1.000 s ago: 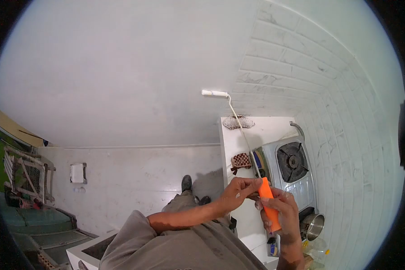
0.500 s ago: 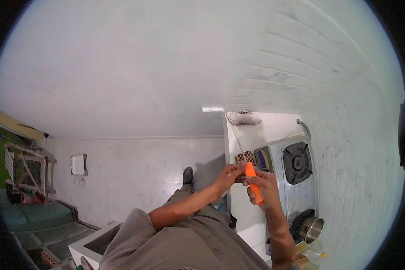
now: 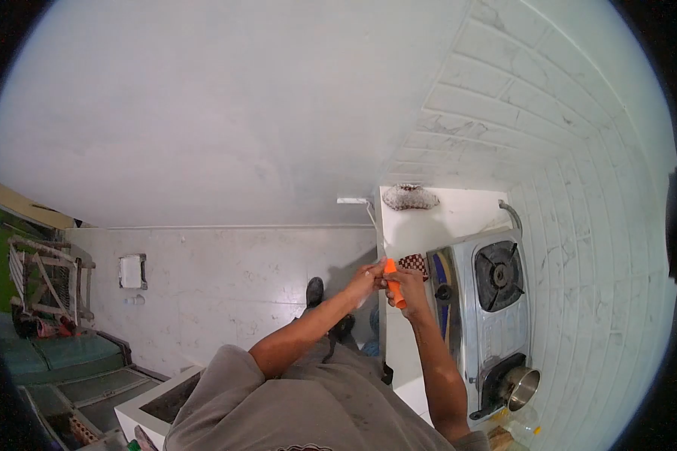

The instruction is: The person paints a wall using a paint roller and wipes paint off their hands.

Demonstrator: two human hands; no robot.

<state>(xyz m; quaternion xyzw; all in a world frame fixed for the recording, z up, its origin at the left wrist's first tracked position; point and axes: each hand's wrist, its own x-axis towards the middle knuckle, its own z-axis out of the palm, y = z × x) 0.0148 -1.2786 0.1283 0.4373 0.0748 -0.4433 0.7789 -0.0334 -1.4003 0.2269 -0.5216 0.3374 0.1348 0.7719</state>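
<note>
A paint roller with an orange handle [image 3: 396, 286] is held in both hands in front of the body. My right hand [image 3: 411, 290] is wrapped round the handle. At the handle's upper end, my left hand [image 3: 366, 279] has its fingers closed against it, near where the metal rod begins. The white roller head [image 3: 353, 201] points left, low against the white wall [image 3: 226, 113], beside the counter's corner. Whether it touches the wall cannot be told.
On the right, a white counter [image 3: 421, 239] bears a gas stove [image 3: 496, 331], a metal pot [image 3: 522, 388], a checkered cloth [image 3: 414, 263] and a whitish bundle [image 3: 410, 197]. A white tray [image 3: 132, 271] lies on the floor, with a wooden rack [image 3: 49, 282] farther left.
Both hands have moved left and up in view with the orange handle. The roller head has come lower along the wall. More of the stove's near edge now shows.
</note>
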